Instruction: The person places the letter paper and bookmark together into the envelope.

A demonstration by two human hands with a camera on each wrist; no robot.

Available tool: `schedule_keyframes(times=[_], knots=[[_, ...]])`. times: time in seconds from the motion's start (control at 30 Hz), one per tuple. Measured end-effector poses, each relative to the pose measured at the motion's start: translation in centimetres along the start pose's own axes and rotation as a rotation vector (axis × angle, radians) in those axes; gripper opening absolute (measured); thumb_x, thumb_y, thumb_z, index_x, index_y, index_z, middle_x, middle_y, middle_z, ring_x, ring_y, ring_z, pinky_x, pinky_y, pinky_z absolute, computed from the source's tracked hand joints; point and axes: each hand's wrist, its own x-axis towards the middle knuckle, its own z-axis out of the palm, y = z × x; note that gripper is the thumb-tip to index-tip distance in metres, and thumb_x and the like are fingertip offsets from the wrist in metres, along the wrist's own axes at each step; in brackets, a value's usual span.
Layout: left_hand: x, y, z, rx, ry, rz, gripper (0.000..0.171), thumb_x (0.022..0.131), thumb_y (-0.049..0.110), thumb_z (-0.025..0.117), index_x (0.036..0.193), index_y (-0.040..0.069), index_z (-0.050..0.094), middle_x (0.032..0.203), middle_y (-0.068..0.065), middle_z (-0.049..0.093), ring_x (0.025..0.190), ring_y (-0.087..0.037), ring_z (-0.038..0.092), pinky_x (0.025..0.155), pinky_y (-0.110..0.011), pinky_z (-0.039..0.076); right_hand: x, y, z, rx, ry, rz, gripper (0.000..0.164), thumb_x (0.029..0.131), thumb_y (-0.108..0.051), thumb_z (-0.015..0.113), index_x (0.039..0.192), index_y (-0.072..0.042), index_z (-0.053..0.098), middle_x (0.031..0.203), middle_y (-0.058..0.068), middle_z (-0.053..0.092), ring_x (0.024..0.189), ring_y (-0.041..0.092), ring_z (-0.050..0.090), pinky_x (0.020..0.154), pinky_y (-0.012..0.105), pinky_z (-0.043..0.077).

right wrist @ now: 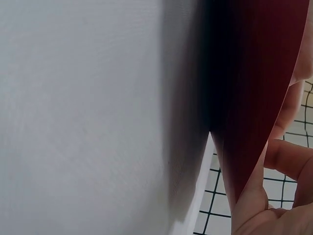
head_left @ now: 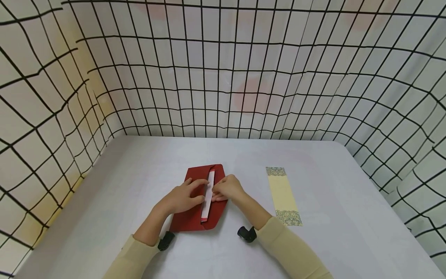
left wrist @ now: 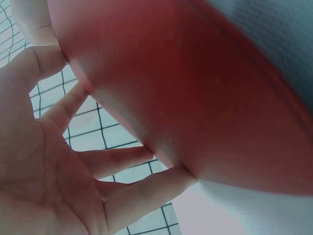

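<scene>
A red paper envelope lies on the white table, its long opening turned to the right. In that opening shows a white folded paper with red edging at its ends. My left hand rests over the envelope, fingers spread; in the left wrist view its fingertips touch the red paper. With thumb and fingers my right hand pinches the envelope's right-hand flap beside the white paper. The right wrist view has the flap raised off the table, part of the right hand behind it.
A cream paper strip with patterned blue-grey ends lies to the right of the envelope. Black wrist devices sit under both forearms. A white wall with a black grid encloses the back and sides of the table.
</scene>
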Motion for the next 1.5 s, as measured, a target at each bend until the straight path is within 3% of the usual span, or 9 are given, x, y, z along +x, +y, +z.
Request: schedule_keyframes(times=[0.57,0.8,1.27,1.5], knots=[[-0.1,-0.1,0.0,0.008,0.009,0.027,0.049,0.091,0.027,0.058,0.139,0.026,0.050,0.147,-0.027,0.037,0.131,-0.051,0.038,0.095,-0.067,0.037,0.3,0.4,1.0,0.004,-0.029,-0.004,0.008,0.084,0.003,0.062,0.081,0.009,0.066,0.061,0.010,0.067,0.050,0.010,0.065,0.050,0.021,0.052],[-0.2,-0.1,0.1,0.011,0.011,0.024,0.048,0.092,0.027,0.057,0.140,0.026,0.051,0.148,-0.027,0.037,0.129,-0.050,0.041,0.096,-0.065,0.038,0.3,0.4,1.4,0.024,-0.032,-0.008,0.009,0.085,0.003,0.062,0.083,0.010,0.067,0.066,0.016,0.069,0.051,0.012,0.066,0.051,0.022,0.053],[0.0,-0.3,0.2,0.005,0.010,0.022,0.047,0.092,0.025,0.056,0.138,0.027,0.051,0.147,-0.026,0.038,0.132,-0.050,0.037,0.095,-0.066,0.037,0.3,0.5,1.7,0.043,-0.030,-0.017,0.007,0.086,0.003,0.061,0.081,0.007,0.065,0.067,0.015,0.069,0.050,0.011,0.065,0.050,0.021,0.053],[-0.1,-0.3,0.2,0.018,0.009,0.020,0.048,0.092,0.027,0.057,0.140,0.028,0.050,0.147,-0.025,0.039,0.136,-0.048,0.033,0.096,-0.066,0.036,-0.4,0.2,1.1,0.041,-0.040,-0.032,0.010,0.085,0.004,0.062,0.091,0.011,0.067,0.068,0.015,0.069,0.054,0.013,0.067,0.053,0.023,0.054]])
